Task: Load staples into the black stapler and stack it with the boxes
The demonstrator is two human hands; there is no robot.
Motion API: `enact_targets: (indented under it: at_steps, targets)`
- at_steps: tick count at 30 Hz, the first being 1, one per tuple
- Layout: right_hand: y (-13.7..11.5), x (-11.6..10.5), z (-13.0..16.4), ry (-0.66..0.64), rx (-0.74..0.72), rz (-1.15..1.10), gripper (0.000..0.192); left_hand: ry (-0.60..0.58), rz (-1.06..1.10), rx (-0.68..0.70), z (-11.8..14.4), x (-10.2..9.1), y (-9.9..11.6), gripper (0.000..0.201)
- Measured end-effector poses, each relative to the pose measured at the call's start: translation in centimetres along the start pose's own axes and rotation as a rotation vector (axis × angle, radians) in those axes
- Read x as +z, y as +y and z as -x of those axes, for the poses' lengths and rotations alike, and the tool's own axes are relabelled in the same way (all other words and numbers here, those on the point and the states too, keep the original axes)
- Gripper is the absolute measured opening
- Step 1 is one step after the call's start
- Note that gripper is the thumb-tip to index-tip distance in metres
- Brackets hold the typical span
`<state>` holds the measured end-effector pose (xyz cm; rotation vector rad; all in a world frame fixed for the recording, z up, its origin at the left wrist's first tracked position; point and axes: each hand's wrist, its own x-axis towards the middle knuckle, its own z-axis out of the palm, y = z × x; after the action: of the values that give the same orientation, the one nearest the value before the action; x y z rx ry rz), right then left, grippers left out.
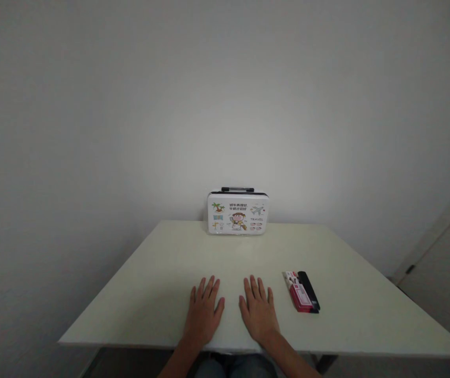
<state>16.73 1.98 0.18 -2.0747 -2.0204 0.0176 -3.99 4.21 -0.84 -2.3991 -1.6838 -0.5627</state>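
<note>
My left hand lies flat on the white table near its front edge, fingers spread. Beside it, with a gap between the thumbs, my right hand rests palm down with its fingers apart. Neither hand holds anything. To the right of my right hand lies a packaged item with a red, pink and white printed box and a long black part along its right side; its kind I cannot tell.
A small white carrying case with cartoon travel pictures and a black handle stands upright at the table's back edge. A plain pale wall rises behind it. What looks like a door with a dark handle is at the right.
</note>
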Motion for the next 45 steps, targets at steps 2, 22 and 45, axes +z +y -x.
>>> enact_targets:
  at_steps: [2,22,45]
  targets:
    - [-0.04,-0.01,-0.02,-0.003,0.004,-0.003,0.064,0.000,-0.001,-0.002,-0.02,0.00,-0.01,0.055]
    - [0.04,0.36,-0.10,0.026,-0.020,-0.012,0.063,0.009,-0.001,0.006,-0.09,0.67,-0.30,0.056]
    - [-0.08,0.05,-0.01,0.014,-0.008,-0.016,0.063,0.008,-0.005,0.002,-0.10,0.55,-0.24,0.055]
